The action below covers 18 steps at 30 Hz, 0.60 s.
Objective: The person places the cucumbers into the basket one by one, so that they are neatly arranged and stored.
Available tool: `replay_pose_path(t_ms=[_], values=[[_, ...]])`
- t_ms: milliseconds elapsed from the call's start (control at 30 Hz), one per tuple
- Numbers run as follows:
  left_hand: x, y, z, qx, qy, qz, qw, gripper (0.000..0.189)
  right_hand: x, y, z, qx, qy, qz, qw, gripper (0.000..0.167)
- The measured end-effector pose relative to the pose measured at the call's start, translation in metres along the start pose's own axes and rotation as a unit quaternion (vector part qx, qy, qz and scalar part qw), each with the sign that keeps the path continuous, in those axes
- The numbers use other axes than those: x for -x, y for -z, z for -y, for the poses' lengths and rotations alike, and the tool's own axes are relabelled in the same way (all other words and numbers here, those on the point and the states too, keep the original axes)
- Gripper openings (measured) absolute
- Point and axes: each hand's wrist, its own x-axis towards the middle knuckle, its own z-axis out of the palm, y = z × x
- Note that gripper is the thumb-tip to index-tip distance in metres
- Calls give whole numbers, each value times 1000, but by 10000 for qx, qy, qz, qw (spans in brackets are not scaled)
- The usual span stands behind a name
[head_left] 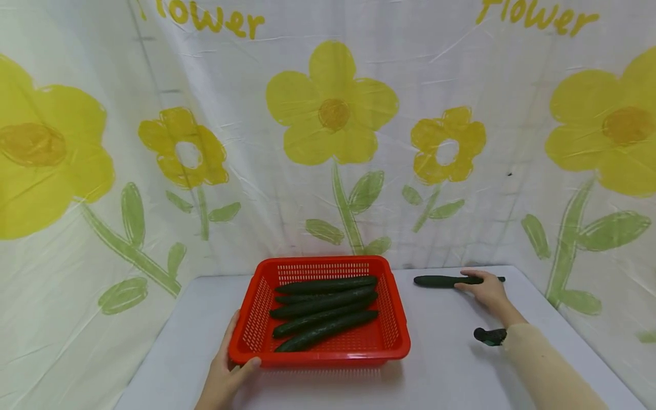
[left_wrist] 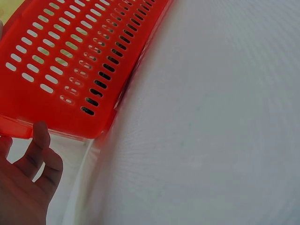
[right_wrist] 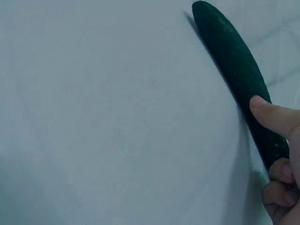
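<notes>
A red plastic basket with slotted walls stands mid-table, and several dark green cucumbers lie in it side by side. My left hand grips the basket's near left corner, thumb at the front rim and fingers along the left side. In the left wrist view its fingertips touch the basket's rim. Toward the back right of the table, my right hand holds a single cucumber. The right wrist view shows the thumb on that cucumber and other fingers curled on its near side.
The white table ends at a hanging cloth painted with yellow flowers. Close to the right sleeve cuff is a small dark object, partly hidden; its kind is unclear.
</notes>
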Motion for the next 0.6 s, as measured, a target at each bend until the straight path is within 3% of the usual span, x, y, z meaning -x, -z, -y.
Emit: replay_pose_path(t_ms=[100, 233, 600], values=[[1, 2, 1, -32, -62, -20, 10000, 98, 0, 0, -3, 340, 149, 153, 9992, 66], [2, 4, 3, -81, -85, -38, 9999, 99, 3, -2, -7, 316, 240, 290, 9988, 67], [1, 0, 1, -8, -131, -7, 9999, 99, 11, -2, -15, 234, 293, -6, 9993, 66]])
